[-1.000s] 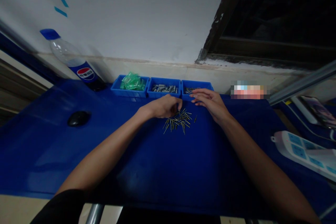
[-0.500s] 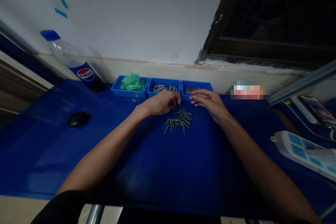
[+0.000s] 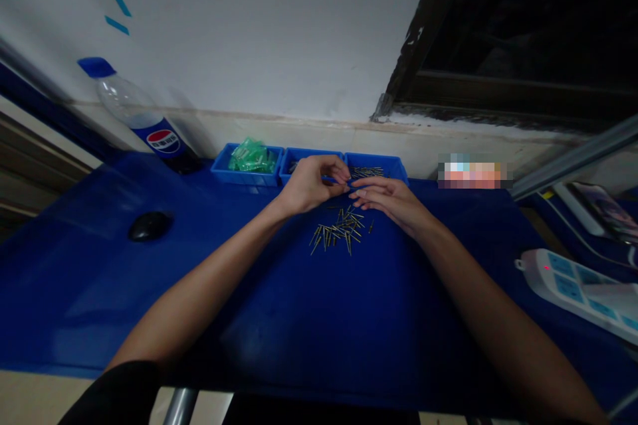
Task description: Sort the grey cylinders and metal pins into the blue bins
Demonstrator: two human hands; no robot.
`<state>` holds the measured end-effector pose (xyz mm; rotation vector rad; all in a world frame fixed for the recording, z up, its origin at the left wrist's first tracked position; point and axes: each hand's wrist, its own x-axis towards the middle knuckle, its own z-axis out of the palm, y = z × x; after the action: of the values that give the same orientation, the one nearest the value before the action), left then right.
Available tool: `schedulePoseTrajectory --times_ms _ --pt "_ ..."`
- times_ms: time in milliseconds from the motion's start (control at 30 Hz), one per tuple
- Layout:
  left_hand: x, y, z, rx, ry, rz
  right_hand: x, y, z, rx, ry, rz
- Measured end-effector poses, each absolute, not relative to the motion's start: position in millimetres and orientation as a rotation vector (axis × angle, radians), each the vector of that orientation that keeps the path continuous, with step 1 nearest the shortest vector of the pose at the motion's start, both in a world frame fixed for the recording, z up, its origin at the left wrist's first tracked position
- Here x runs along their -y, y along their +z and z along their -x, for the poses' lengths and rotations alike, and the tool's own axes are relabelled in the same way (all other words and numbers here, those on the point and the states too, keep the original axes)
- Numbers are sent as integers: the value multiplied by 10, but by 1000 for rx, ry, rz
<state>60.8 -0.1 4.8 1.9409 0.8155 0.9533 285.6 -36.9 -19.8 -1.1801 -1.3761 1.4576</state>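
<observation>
My left hand (image 3: pixel 315 184) is curled in front of the middle blue bin (image 3: pixel 285 169), its thumb and forefinger pinched; what they hold, if anything, is too small to make out. Fingertips of my right hand (image 3: pixel 391 202) come close to it from the right, thumb and fingers pressed together, and I cannot make out anything between them. Below both hands a pile of thin brass-coloured metal pins (image 3: pixel 341 229) lies on the blue table. Similar thin, silvery pins (image 3: pixel 367 172) fill the right blue bin (image 3: pixel 399 166). My left hand covers most of the middle bin's contents.
Green plastic packets (image 3: pixel 252 158) fill the left blue bin (image 3: pixel 244 177). A cola bottle (image 3: pixel 162 139) stands at the back left, with a black computer mouse (image 3: pixel 148 226) in front. At the right edge lie a white power strip (image 3: pixel 573 279) and a phone (image 3: pixel 605 209).
My left hand has moved right and slightly up, now covering more of the middle bin. My right hand has shifted slightly left, so the fingertips of both hands are close together.
</observation>
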Motion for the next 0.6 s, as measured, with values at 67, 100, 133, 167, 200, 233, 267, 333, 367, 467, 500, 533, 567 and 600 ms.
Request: schedulePoseTrajectory --times_ms 67,100,133,167,200,233,267,333,367,467,500,533,567,600 --pt "7 42 -616 -798 955 -1923 374 -216 -2845 1338 1480 1140" --pt "9 39 -618 -794 955 -1916 375 -224 -2839 1313 1484 1133" --pt "11 35 -619 -793 951 -1914 376 -230 -2832 1287 1485 1132" --pt "12 31 -618 -793 943 -1919 375 -235 -2826 1265 1485 1134" --pt "13 27 -615 -793 931 -1931 374 -237 -2821 1247 1481 1136" --pt "11 23 -610 -794 915 -1950 372 -235 -2817 1235 1474 1138" --pt "8 19 -602 -803 899 -1976 370 -230 -2816 1229 1461 1142" --pt "-6 3 -578 -846 858 -2056 364 -210 -2821 1237 1411 1164" --pt "-15 -9 -564 -875 821 -2107 359 -195 -2829 1245 1369 1180" --pt "-42 -62 -529 -944 628 -2251 339 -153 -2870 1238 1202 1227" --pt "-46 -82 -523 -951 545 -2286 331 -144 -2888 1224 1152 1239" --pt "-47 -101 -520 -956 468 -2314 323 -138 -2906 1210 1115 1249" --pt "-44 -117 -521 -963 400 -2339 315 -136 -2923 1198 1093 1259" --pt "-38 -129 -525 -972 338 -2364 308 -138 -2938 1192 1084 1267"
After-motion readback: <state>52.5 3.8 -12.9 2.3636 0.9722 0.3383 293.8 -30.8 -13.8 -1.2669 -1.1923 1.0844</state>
